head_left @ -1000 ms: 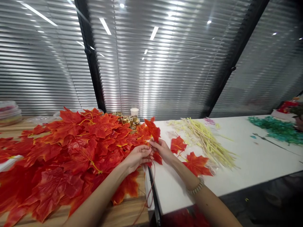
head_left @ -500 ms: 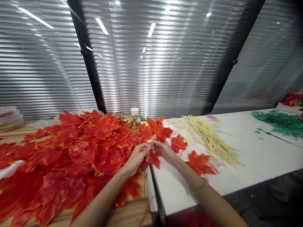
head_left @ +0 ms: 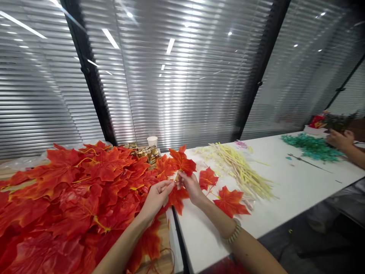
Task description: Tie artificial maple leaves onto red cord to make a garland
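Over the gap between the two tables, my hands meet fingertip to fingertip. My left hand (head_left: 158,196) is closed in a pinch on what looks like a thin red cord, of which only a short bit shows. My right hand (head_left: 190,187) is closed too, pinching the yellowish stem of an artificial maple leaf (head_left: 184,163) that stands up above the fingers. Another red leaf (head_left: 177,198) hangs just below my hands. To the right, two more leaves, one smaller (head_left: 208,178) and one larger (head_left: 231,201), lie on the white table, joined by thin cord.
A big heap of red maple leaves (head_left: 71,198) covers the left, wooden table. Gold wrappers (head_left: 148,153) and a paper cup (head_left: 152,141) stand behind. Yellow strips (head_left: 242,171) lie on the white table (head_left: 291,190), with green foliage (head_left: 310,146) and a co-worker's hands (head_left: 340,139) farther right.
The view has swung right, bringing a co-worker's hands in at the right edge. My hands stay together, and the held leaf has turned slightly.
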Motion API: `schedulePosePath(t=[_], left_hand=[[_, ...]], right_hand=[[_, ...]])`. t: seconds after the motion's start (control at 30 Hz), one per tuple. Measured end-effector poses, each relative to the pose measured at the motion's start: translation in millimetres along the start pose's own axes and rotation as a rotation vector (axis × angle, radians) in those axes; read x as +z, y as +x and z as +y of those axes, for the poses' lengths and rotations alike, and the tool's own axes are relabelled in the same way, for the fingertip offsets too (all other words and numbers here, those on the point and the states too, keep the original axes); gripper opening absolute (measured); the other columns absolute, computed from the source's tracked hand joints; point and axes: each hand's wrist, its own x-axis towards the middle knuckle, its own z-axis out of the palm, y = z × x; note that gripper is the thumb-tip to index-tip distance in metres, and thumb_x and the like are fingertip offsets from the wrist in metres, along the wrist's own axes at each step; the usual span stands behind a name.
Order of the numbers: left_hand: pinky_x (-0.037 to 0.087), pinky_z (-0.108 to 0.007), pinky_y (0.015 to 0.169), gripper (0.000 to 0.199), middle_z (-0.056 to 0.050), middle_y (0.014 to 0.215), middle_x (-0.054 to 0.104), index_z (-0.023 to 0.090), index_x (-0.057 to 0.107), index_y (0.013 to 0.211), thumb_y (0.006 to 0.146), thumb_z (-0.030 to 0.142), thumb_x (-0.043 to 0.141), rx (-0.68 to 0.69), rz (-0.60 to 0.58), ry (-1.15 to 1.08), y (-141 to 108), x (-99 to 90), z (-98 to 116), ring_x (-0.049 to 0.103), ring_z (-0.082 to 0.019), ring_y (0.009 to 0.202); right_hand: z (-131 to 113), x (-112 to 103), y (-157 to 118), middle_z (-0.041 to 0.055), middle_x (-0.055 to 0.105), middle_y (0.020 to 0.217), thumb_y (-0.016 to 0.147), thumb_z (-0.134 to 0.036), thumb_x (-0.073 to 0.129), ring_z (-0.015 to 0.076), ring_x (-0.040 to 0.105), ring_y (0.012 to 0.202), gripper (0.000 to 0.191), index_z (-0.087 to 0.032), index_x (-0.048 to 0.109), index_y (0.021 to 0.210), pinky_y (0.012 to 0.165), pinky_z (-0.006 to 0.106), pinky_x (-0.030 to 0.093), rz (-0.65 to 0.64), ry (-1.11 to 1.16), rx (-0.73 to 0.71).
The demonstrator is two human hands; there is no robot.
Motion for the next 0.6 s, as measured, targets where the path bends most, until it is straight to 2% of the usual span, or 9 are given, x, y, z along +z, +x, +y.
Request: schedulePosePath(t=[0.13,0.23,0.3,0.4,0.53,0.6], left_hand=[[0.016,-0.019,0.037,0.046,0.01,0.042,0.03,0.011,0.057,0.099,0.073,0.049,0.058,-0.011,0.012,-0.028,1,0.7,-3,0.021,-0.004,0.037],[0.019,-0.018,0.037,0.045,0.011,0.041,0.029,0.011,0.056,0.098,0.075,0.05,0.056,0.015,0.022,-0.087,1,1.1,-5,0.021,-0.004,0.036],[0.02,-0.018,0.037,0.044,0.011,0.039,0.028,0.011,0.056,0.096,0.074,0.05,0.057,0.005,0.02,-0.124,1,1.7,-5,0.021,-0.004,0.036],[0.02,-0.017,0.036,0.039,0.011,0.04,0.028,0.013,0.054,0.089,0.073,0.049,0.059,0.0,0.019,-0.186,0,2.7,-5,0.02,-0.004,0.035],[0.019,-0.017,0.036,0.033,0.009,0.041,0.032,0.016,0.046,0.071,0.079,0.047,0.052,0.019,-0.028,-0.238,1,1.9,-6,0.022,-0.004,0.035],[0.019,-0.017,0.036,0.033,0.009,0.041,0.033,0.017,0.042,0.068,0.082,0.046,0.049,0.018,-0.069,-0.249,2,0.5,-8,0.023,-0.004,0.034]], right_hand=[[-6,-2,1,-0.0018,0.049,0.05,0.071,-0.043,0.061,0.0059,0.04,0.04,0.034,-0.015,0.051,0.056,0.041,0.02,0.028,0.016,-0.054,0.013],[-9,-8,3,-0.0009,0.049,0.049,0.075,-0.048,0.055,0.0043,0.034,0.04,0.039,-0.013,0.053,0.056,0.038,0.02,0.017,-0.053,-0.111,0.047],[-9,-11,4,-0.001,0.05,0.049,0.077,-0.049,0.054,0.0049,0.034,0.04,0.037,-0.014,0.055,0.063,0.039,0.02,0.015,-0.117,-0.114,0.049],[-7,-14,3,-0.0028,0.051,0.052,0.076,-0.045,0.057,0.0052,0.034,0.041,0.029,-0.016,0.058,0.079,0.041,0.02,0.018,-0.189,-0.109,0.052],[-4,-9,-1,-0.0031,0.051,0.059,0.069,-0.037,0.067,0.0064,0.041,0.051,0.025,-0.016,0.06,0.082,0.05,0.02,0.029,-0.257,-0.193,-0.012],[-3,-6,-3,-0.0022,0.052,0.062,0.068,-0.037,0.068,0.0077,0.044,0.057,0.026,-0.016,0.062,0.082,0.055,0.021,0.033,-0.254,-0.219,-0.026]])
